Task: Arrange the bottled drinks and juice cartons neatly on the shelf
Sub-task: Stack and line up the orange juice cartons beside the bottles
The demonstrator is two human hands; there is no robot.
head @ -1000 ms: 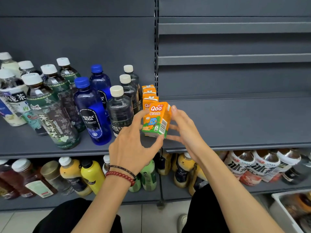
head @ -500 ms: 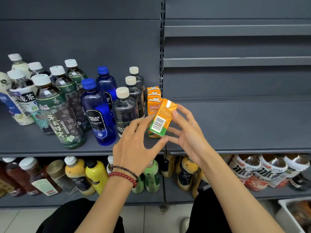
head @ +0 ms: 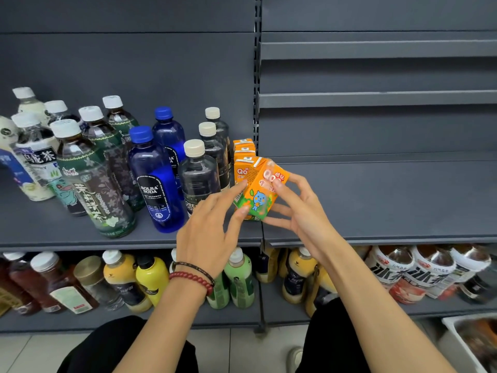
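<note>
From my console the dark grey metal shelf fills most of the view, its right bay bare and its left bay carrying the drinks. Under it runs the lower grey shelf, packed with yellow, green and brown bottles, with some lying aslant on the right. On the upper board, far left, the tall tea bottles with white caps stand crowded in loose rows. Just beside them are the two blue plastic soda bottles, one behind the other. Next come the three dark clear bottles with cream caps, filed front to back. Between those and the upright post sits the row of small orange juice cartons, each upright, one behind another. In front of that row is the tilted orange juice carton with a blue cartoon figure, its top tipped to the right, over the seam between the two bays. From this angle I cannot tell whether its lower corner rests on the board or hangs just above it. My left hand pinches it, forefinger tip on the barcode side and thumb at the lower front edge. My right hand grips the other side, thumb pressed on the printed face near the top, fingers curled beneath. On the left wrist sit a red bead bracelet and a thin black cord.
</note>
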